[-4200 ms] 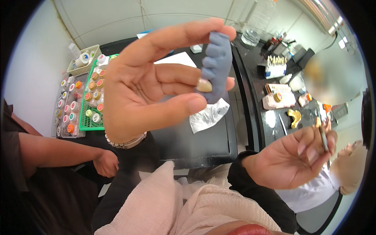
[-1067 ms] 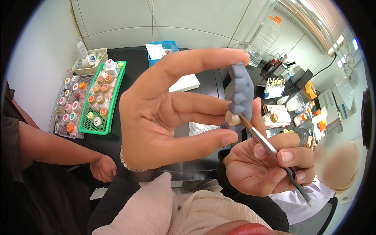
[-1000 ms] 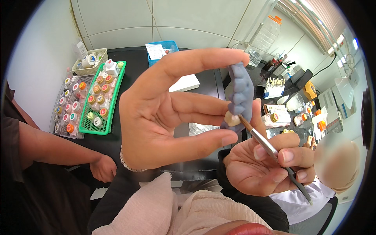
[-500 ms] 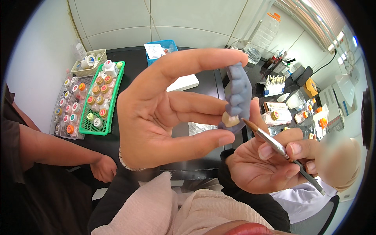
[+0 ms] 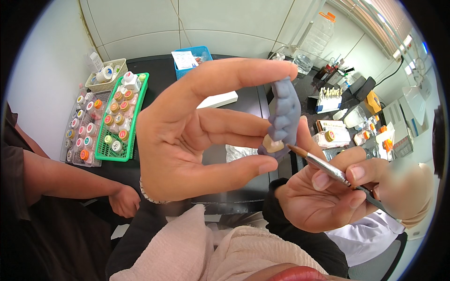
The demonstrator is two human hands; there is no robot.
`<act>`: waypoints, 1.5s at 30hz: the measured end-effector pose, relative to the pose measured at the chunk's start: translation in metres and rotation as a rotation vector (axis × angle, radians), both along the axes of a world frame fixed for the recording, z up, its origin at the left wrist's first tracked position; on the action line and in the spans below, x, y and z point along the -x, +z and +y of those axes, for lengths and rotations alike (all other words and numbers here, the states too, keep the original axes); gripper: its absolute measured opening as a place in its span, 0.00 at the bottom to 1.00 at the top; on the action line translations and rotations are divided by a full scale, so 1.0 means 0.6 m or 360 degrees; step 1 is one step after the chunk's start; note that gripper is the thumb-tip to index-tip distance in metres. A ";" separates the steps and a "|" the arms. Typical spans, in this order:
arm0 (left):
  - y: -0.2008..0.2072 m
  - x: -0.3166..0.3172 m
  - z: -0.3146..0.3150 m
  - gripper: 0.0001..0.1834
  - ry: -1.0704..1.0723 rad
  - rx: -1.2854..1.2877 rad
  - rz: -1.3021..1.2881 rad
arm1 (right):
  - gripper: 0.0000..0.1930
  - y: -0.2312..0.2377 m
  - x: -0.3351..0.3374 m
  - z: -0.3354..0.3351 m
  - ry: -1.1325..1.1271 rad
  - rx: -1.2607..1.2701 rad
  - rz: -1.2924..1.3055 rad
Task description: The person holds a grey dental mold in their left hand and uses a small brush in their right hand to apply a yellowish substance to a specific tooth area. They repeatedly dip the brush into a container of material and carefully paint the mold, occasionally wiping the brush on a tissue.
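My left hand (image 5: 173, 145) grips a grey-blue dental arch model (image 5: 285, 110) upright by its ends, between the fingers above and the thumb below. Near the model's lower end sits a cream-coloured tooth crown (image 5: 273, 144). In my right hand (image 5: 318, 199) is a fine brush (image 5: 326, 167) with a brown tip, silver ferrule and dark handle. The bristle tip points at the model's lower right edge, close to the crown; whether it touches I cannot tell. One right finger reaches up beside the model, its contact partly hidden.
A green basket (image 5: 99, 151) of small capped jars stands at left, beside a clear tray of more jars. Behind is a blue basket (image 5: 200, 50). Another person's arm (image 5: 70, 175) rests at left; someone sits at right. A tooth shade guide (image 5: 328, 100) stands on the right counter.
The model has tilted slightly and its lower end has shifted left. My right hand has turned a little, and the brush tip has moved slightly left and down.
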State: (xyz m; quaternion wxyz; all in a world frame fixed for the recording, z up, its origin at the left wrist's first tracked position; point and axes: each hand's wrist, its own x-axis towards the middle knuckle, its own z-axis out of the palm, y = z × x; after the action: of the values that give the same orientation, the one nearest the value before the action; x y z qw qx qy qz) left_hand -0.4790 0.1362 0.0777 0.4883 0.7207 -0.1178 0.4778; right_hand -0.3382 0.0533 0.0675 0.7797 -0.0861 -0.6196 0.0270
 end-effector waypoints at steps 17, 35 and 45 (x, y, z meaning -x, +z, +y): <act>0.001 0.002 0.003 0.41 0.0036 -0.0063 0.0014 | 0.17 0.013 -0.035 0.008 0.0113 -0.0020 -0.0518; 0.001 0.002 0.007 0.40 -0.0005 -0.0083 0.0021 | 0.14 0.000 -0.026 0.001 0.0182 0.0073 -0.0160; -0.008 0.003 0.017 0.36 0.0085 -0.0050 -0.0047 | 0.09 0.019 -0.037 -0.013 -0.0339 0.0143 0.0318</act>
State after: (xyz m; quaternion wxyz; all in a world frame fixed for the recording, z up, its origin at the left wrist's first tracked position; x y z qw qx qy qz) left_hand -0.4809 0.1464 0.0727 0.4622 0.7241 -0.1130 0.4993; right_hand -0.3159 0.0453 0.0792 0.8313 -0.1830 -0.5245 -0.0197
